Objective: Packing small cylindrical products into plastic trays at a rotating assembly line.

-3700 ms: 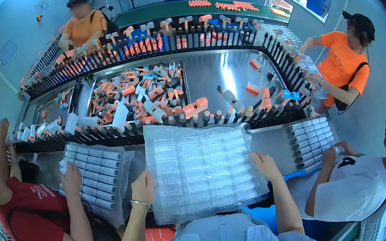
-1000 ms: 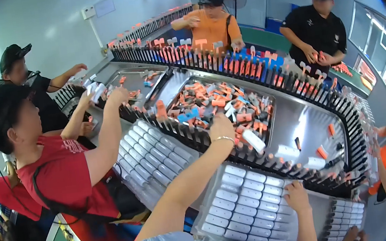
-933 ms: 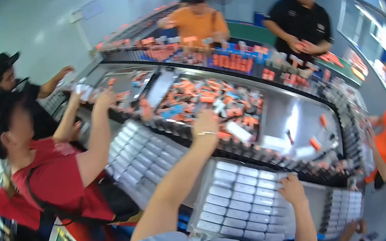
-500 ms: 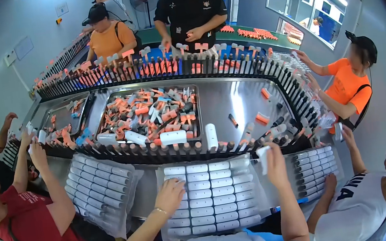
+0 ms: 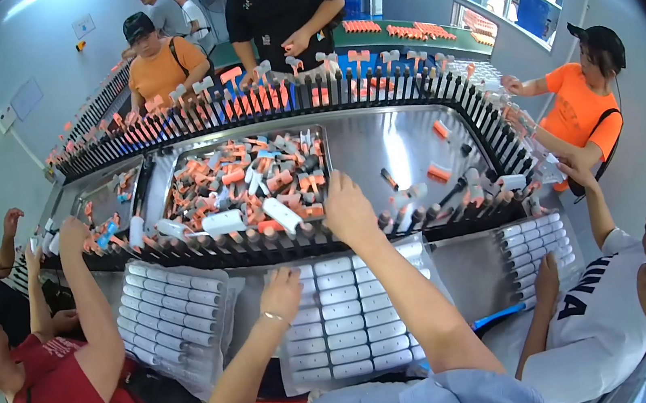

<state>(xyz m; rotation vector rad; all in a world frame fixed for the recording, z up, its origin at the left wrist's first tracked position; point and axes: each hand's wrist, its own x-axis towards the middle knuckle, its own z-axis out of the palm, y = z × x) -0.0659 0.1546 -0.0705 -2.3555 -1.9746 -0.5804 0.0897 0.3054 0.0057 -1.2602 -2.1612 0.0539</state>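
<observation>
A plastic-lined stack of white rounded plastic shells (image 5: 345, 306) lies in front of me in rows. My left hand (image 5: 280, 295) rests at its upper left corner with bent fingers; what they hold is hidden. My right hand (image 5: 350, 208) reaches over the row of black upright pegs (image 5: 307, 234). Its fingers are curled and hide whatever is in them. To its left, a white shell (image 5: 282, 215) sits tilted on a peg, with another white shell (image 5: 224, 222) lying broadside beside it.
Behind the pegs, a metal tray (image 5: 323, 140) holds a heap of orange, grey and black parts. Co-workers stand around the pegs; one in red (image 5: 75, 360) works at left, one in white (image 5: 609, 327) at right. More shell stacks (image 5: 170, 307) lie beside mine.
My right hand has moved from the stack's upper right, where it held a white shell, leftward and forward to the pegs. The shells on the pegs have shifted left. My left hand stays at the stack.
</observation>
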